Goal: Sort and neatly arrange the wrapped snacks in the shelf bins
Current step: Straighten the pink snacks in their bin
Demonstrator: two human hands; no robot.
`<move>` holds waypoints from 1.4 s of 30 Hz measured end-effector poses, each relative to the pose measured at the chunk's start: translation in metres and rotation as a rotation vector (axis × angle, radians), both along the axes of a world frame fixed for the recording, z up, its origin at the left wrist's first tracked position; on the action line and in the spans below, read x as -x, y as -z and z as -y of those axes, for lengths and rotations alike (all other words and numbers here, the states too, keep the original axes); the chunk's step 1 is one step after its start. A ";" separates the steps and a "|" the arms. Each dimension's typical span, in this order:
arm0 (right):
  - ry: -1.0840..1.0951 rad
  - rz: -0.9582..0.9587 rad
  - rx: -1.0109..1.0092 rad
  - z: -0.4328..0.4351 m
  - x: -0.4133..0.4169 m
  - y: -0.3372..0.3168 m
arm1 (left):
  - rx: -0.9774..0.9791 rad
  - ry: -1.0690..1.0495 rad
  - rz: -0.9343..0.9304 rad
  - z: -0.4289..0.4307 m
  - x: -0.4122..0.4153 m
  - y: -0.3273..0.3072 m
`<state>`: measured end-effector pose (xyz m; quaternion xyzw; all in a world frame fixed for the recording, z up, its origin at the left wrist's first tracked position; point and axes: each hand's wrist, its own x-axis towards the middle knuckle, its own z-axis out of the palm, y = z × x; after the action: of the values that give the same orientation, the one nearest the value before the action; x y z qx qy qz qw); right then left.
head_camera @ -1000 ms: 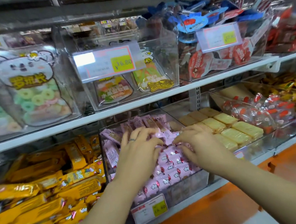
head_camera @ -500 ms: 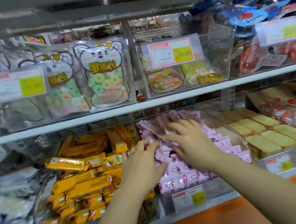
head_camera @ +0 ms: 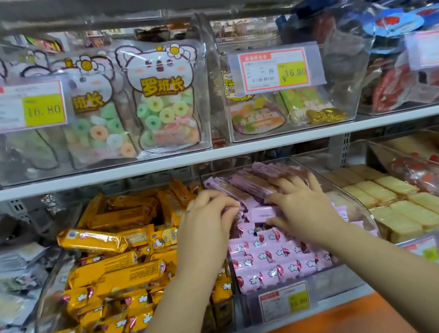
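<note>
Pink wrapped snack packets [head_camera: 271, 258] fill a clear bin [head_camera: 359, 207] in the middle of the lower shelf. They lie in rows at the front and stand in a looser stack at the back. My left hand [head_camera: 208, 221] is at the bin's left edge, its curled fingertips pinching pink packets. My right hand [head_camera: 302, 209] lies over the middle of the pile. Its fingers are spread and fairly straight on the back packets, and the thumb is beside one loose pink packet [head_camera: 261, 212]. Both hands hide the packets beneath them.
Left of the pink bin is a bin of jumbled yellow-orange packets [head_camera: 110, 275]. To the right are pale yellow cakes [head_camera: 395, 202] and red-wrapped sweets [head_camera: 436, 176]. The white upper shelf [head_camera: 238, 150] overhangs with gummy-ring bags [head_camera: 162, 96] and price tags [head_camera: 274, 69]. An orange ledge [head_camera: 337, 322] runs below.
The view has swung left, bringing the yellow bin in. My left hand has curled its fingers onto the pink packets. My right hand has stayed over the pile, sliding further back.
</note>
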<state>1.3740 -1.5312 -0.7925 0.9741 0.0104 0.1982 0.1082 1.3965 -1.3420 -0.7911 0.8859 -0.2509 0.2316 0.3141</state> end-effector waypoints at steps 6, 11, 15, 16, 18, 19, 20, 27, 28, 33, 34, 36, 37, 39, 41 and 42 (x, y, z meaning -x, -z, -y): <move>0.037 0.040 -0.034 -0.002 0.001 -0.012 | 0.317 0.027 -0.031 -0.003 0.003 0.005; 0.087 0.228 -0.003 0.002 0.010 -0.009 | 0.727 0.064 -0.233 0.007 0.017 0.002; 0.101 0.258 0.008 0.012 0.019 -0.007 | 0.840 0.102 -0.266 0.009 0.024 -0.002; 0.114 0.273 0.030 0.015 0.020 -0.008 | 0.854 0.116 -0.255 0.008 0.026 -0.004; 0.146 0.222 0.050 0.020 0.023 -0.016 | 0.870 0.139 -0.242 0.008 0.028 -0.008; 0.175 0.148 0.067 0.019 0.026 -0.020 | 0.872 0.150 -0.242 0.008 0.029 -0.010; 0.199 0.074 0.080 0.019 0.028 -0.022 | 0.871 0.160 -0.249 0.007 0.030 -0.010; 0.202 0.011 0.009 0.015 0.038 -0.026 | 0.764 0.175 -0.273 0.004 0.032 -0.010; 0.167 0.047 -0.005 0.013 0.038 -0.030 | 0.749 0.174 -0.267 0.004 0.032 -0.011; -0.071 -0.003 -0.157 -0.022 0.026 -0.039 | 0.694 0.142 -0.238 0.005 0.026 -0.012; -0.100 -0.058 -0.230 -0.028 0.021 -0.035 | 0.682 0.127 -0.227 0.004 0.024 -0.012; -0.130 -0.133 -0.392 -0.037 0.012 -0.026 | 0.647 0.089 -0.182 0.002 0.019 -0.013; -0.135 -0.141 -0.442 -0.038 0.008 -0.022 | 0.638 0.071 -0.160 0.000 0.017 -0.012; -0.148 -0.134 -0.550 -0.040 0.003 -0.016 | 0.642 0.053 -0.144 -0.003 0.013 -0.012; -0.212 -0.126 -0.701 -0.044 0.003 -0.016 | 0.642 0.057 -0.155 -0.004 0.009 -0.011; -0.253 -0.130 -0.764 -0.046 0.003 -0.017 | 0.639 0.064 -0.161 -0.004 0.008 -0.011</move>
<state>1.3709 -1.4849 -0.7757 0.9457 0.0627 0.1378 -0.2877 1.3881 -1.3384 -0.7800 0.7496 -0.1678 0.2179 0.6020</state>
